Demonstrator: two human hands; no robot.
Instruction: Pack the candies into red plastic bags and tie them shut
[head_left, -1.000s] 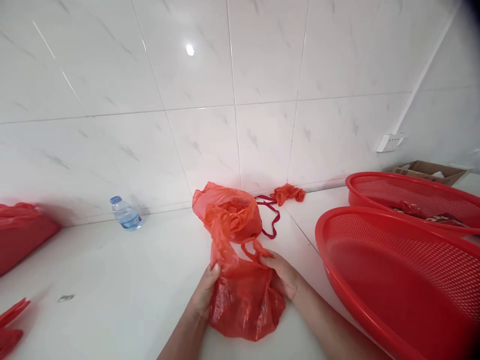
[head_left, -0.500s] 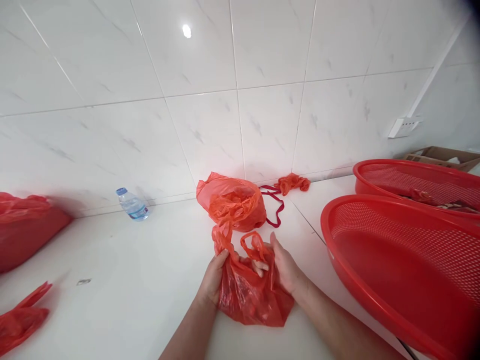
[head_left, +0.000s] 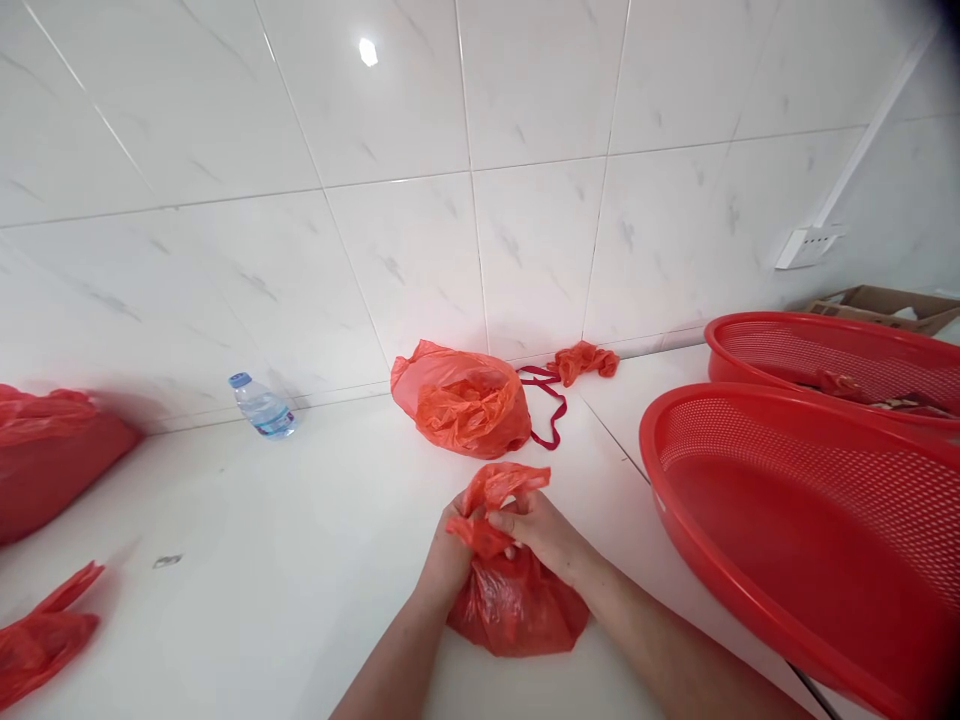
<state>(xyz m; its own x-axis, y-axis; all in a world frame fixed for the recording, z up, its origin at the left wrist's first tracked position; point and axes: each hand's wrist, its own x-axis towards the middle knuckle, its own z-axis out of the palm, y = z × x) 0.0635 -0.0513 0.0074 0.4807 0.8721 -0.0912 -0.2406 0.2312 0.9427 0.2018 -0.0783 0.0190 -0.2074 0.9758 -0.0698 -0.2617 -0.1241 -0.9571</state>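
Observation:
A filled red plastic bag (head_left: 517, 605) rests on the white counter in front of me, its contents not clearly visible through the film. My left hand (head_left: 454, 545) grips the gathered neck from the left, its fingers partly covered by the plastic. On the other side, my right hand (head_left: 534, 527) pinches the bag's handles, thumb pointing left. The handles are drawn together and crossed above the bulging lower part. Just behind, a larger red bag (head_left: 472, 405) lies open against the wall with crumpled orange-red plastic inside its mouth.
Two large red perforated baskets, a near one (head_left: 780, 540) and a far one (head_left: 795, 340), stand at the right. A water bottle (head_left: 264, 408) and another red bag (head_left: 52, 460) are at the left. Crumpled red plastic (head_left: 585, 362) and a dark red strap (head_left: 556, 420) lie by the wall.
My hands have come closer together at the top of the bag. The handles, upright and apart before, are now crossed and bunched between my fingers.

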